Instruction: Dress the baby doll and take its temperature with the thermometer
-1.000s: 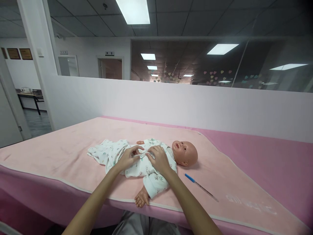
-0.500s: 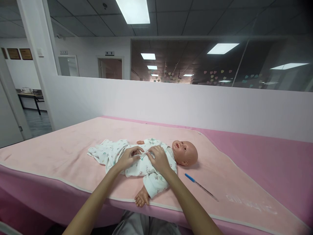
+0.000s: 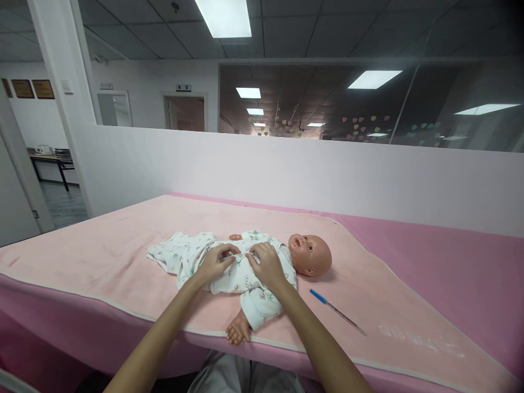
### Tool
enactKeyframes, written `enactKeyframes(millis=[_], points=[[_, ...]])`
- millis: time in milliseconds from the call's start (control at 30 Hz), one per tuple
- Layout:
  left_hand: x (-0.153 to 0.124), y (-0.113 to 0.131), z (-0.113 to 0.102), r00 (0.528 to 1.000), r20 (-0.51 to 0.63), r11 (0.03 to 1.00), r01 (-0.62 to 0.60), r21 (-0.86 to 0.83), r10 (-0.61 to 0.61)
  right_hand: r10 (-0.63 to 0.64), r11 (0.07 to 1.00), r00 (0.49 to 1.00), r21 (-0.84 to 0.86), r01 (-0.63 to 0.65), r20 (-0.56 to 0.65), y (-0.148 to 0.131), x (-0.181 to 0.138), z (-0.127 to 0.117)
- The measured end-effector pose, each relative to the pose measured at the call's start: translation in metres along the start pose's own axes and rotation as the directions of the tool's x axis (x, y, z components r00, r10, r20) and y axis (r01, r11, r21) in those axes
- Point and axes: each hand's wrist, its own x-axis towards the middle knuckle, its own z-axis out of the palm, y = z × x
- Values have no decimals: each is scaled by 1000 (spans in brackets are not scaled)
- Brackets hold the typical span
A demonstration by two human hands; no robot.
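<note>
A baby doll (image 3: 310, 254) lies on its back with its head to the right, dressed in white printed baby clothes (image 3: 233, 283). Over the front of the clothes, my left hand (image 3: 216, 265) is closed, thumb and fingers pinching the fabric edge or a thin white tie. Just to its right, my right hand (image 3: 266, 263) pinches the same front part near the doll's chest. A thin white strip (image 3: 242, 255) runs between my fingertips; its exact ends are hidden. The doll's near hand (image 3: 238, 327) sticks out of a sleeve at the bed's front edge.
A pen with a blue end (image 3: 336, 310) lies right of the doll on the peach-coloured mat (image 3: 102, 245). Pink cover (image 3: 442, 240) shows around the mat. Behind stands a low white partition (image 3: 286, 169) with glass above. White writing (image 3: 421, 339) marks the mat's right side.
Both hands stay at the front of the clothes, with only slight finger movement. The fabric between my fingertips has shifted a little. The doll and pen lie where they were.
</note>
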Motion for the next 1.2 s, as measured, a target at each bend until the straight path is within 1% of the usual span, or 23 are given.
enactKeyframes(millis=[67, 167, 433, 600, 733, 867, 933, 967, 1033, 1067, 1100, 1133, 1200], points=[[0, 1, 0, 1000, -4, 1000, 0, -6, 0, 4, 1000, 1000, -2, -4, 1, 0, 0, 0], [0, 1, 2, 1000, -10, 999, 0, 38, 1, 2, 1000, 1000, -10, -2, 5, 0, 0, 0], [1, 1, 1, 996, 8, 981, -90, 170, 89, -6, 1000, 1000, -21, 6, 8, 0, -1, 0], [1, 6, 1, 996, 26, 976, -92, 198, 89, -3, 1000, 1000, -17, 3, 5, 0, 0, 0], [-1, 5, 1, 995, 30, 972, -100, 214, 96, 4, 1000, 1000, -8, -4, 3, 0, 0, 0], [-2, 3, 1, 995, -6, 952, -98, 289, 104, 4, 1000, 1000, -19, -4, 12, -2, -1, -1], [-5, 11, 4, 992, -51, 938, -95, 334, 118, 4, 1000, 1000, -29, -4, 11, -2, -1, -2], [-10, 19, 6, 986, -94, 936, -98, 338, 136, 6, 999, 1000, -33, -5, 10, -2, -2, -1], [-25, 39, 14, 968, -195, 957, -99, 272, 156, 11, 999, 1000, -38, -10, 9, -2, -2, 0], [-38, 50, 18, 962, -240, 976, -77, 206, 127, 14, 999, 1000, -39, -13, 9, -1, -3, 1], [-53, 60, 24, 962, -262, 990, -42, 135, 77, 15, 999, 1000, -38, -15, 8, -1, -3, 1], [-69, 68, 30, 960, -277, 997, -12, 77, 33, 16, 999, 1000, -38, -16, 7, -1, -3, 2], [-105, 77, 41, 975, -218, 998, -31, 46, 41, 16, 999, 1000, -37, -16, 6, -1, -3, 2]])
